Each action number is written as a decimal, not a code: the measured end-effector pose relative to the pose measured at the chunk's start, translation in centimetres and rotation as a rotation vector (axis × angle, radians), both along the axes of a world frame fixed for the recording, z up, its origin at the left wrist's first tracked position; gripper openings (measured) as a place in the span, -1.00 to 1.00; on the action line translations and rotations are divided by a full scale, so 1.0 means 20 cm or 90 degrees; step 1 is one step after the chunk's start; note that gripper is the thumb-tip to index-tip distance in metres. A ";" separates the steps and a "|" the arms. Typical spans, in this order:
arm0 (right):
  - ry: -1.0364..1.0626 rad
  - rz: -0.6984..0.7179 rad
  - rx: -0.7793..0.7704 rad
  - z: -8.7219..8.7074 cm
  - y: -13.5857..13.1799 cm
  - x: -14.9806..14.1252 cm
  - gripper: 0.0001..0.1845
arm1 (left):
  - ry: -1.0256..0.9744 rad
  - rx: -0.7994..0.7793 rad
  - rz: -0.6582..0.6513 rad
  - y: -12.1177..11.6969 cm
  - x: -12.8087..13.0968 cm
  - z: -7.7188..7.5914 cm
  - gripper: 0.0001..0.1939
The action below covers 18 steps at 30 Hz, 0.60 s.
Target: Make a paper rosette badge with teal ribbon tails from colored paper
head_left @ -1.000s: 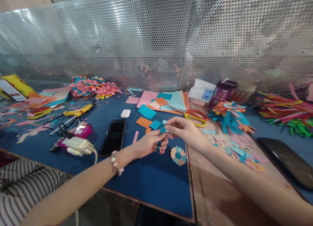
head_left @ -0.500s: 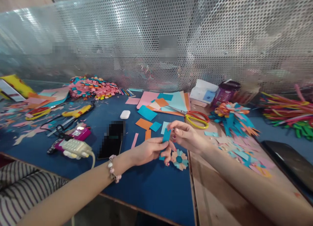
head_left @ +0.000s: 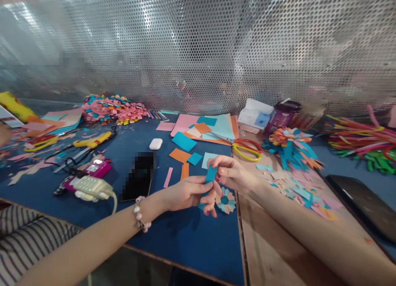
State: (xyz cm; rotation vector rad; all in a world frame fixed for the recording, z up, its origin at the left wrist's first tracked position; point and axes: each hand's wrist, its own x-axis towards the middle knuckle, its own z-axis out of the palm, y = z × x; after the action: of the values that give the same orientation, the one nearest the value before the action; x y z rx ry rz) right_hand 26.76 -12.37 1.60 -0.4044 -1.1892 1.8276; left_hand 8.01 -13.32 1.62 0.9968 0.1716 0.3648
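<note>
My left hand (head_left: 188, 192) pinches a blue paper strip (head_left: 210, 175) between thumb and fingers. From the other side, the fingers of my right hand (head_left: 232, 173) close on the strip's upper end, which looks folded or bent over. Another bit of blue paper shows below, partly hidden by my left fingers. Just right of them, on the blue tabletop, lies a paper flower (head_left: 230, 205) with peach and light blue petals around a blue centre. Beyond my hands are a blue square (head_left: 195, 158), an orange piece (head_left: 180, 155) and a pale blue piece (head_left: 206, 159).
Scissors (head_left: 246, 149) with red and yellow handles rest by coloured sheets (head_left: 182, 123). A phone (head_left: 139, 176), a white earbud case (head_left: 156, 144) and a glue gun (head_left: 93, 140) lie leftward. Paper scraps (head_left: 297, 187) and a dark phone-like object (head_left: 361, 203) lie rightward.
The right fingers have shifted down slightly and closed further over the strip's upper end. The view has moved a little, and part of another person's hand now shows at the left edge.
</note>
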 end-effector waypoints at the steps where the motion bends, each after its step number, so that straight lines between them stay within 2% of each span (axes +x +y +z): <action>1: 0.004 -0.003 -0.002 0.00 0.00 0.00 -0.83 | -0.002 -0.002 -0.002 0.00 0.00 0.00 -0.78; 10: 0.023 -0.005 0.003 -0.01 0.00 -0.02 -0.88 | 0.001 -0.014 -0.007 -0.01 0.00 0.01 -0.78; 18: -0.013 -0.017 0.005 -0.01 0.01 -0.01 -0.81 | 0.002 -0.038 -0.018 -0.01 0.00 0.02 -0.78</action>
State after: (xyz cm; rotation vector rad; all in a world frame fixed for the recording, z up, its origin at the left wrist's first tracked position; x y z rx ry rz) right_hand 26.59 -12.23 1.48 -0.4335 -1.1989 1.8003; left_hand 8.00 -13.54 2.02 0.9395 0.1697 0.3307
